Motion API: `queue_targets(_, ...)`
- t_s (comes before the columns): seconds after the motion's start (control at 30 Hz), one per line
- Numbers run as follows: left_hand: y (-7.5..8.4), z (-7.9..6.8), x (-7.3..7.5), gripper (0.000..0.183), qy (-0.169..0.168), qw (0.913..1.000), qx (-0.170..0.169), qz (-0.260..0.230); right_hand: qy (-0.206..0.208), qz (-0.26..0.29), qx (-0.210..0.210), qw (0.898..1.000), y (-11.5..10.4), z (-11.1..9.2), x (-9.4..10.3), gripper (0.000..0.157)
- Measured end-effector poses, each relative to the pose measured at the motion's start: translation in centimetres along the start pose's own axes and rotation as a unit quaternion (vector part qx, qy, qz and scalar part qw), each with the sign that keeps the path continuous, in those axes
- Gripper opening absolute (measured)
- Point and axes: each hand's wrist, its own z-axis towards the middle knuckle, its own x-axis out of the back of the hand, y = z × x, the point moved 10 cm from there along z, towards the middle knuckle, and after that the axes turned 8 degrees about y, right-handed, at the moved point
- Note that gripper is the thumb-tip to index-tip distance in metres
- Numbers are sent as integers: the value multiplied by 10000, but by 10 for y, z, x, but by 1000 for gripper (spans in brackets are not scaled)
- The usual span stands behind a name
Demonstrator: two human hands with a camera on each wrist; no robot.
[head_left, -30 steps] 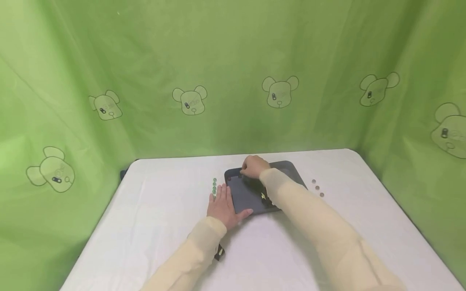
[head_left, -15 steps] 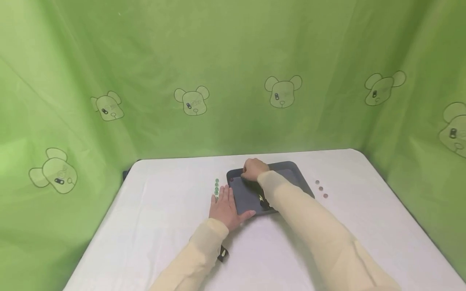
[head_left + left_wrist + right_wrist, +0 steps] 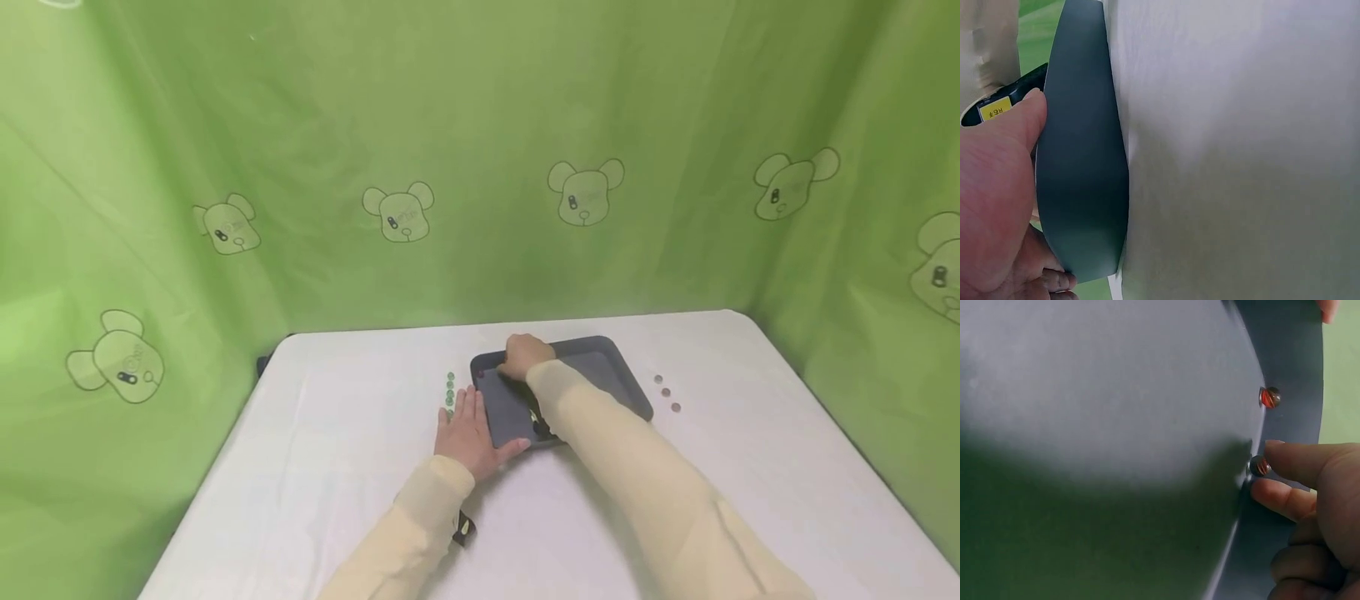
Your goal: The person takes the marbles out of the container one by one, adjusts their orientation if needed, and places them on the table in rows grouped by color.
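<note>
A dark grey tray (image 3: 506, 410) lies on the white-covered table. My left hand (image 3: 468, 440) rests against its left side with straight fingers, thumb along the near rim; the left wrist view shows the thumb (image 3: 1030, 115) on the tray wall (image 3: 1082, 156). Reaching into the far left part of the tray is my right hand (image 3: 525, 357). In the right wrist view its fingertips pinch a clear glass marble (image 3: 1260, 465) with a red swirl, low against the tray wall. A second red-swirl marble (image 3: 1270, 397) sits beside it along the same edge. The head view hides the pinched marble.
Several green marbles (image 3: 450, 388) form a line left of the tray, near my left fingertips. To its right lie 3 reddish marbles (image 3: 666, 392). A green curtain (image 3: 480, 275) stands behind the table.
My right hand has lowered slightly onto a marble at the tray's far side, which showed below the fingers a second ago. The left hand stays on the tray. The head view shifts slightly.
</note>
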Motion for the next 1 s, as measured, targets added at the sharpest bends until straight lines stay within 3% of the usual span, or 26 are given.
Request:
queue_targets(0.37, 1, -1, -4, 115, 198, 9998, -59, 11, 221, 2, -114, 9997, 5, 4, -10, 35)
queue_targets(0.6, 1, -1, -2, 115, 165, 9998, -67, 33, 75, 93, -187, 9998, 5, 2, -8, 35)
queue_targets(0.8, 2, 0, -4, 115, 72, 9999, -81, 26, -116, 231, -232, 9994, 4, -2, 2, 21)
queue_targets(1.0, 1, -2, -1, 115, 34, 10000, -6, -24, -296, 571, 93, 9979, -4, -12, 17, 8)
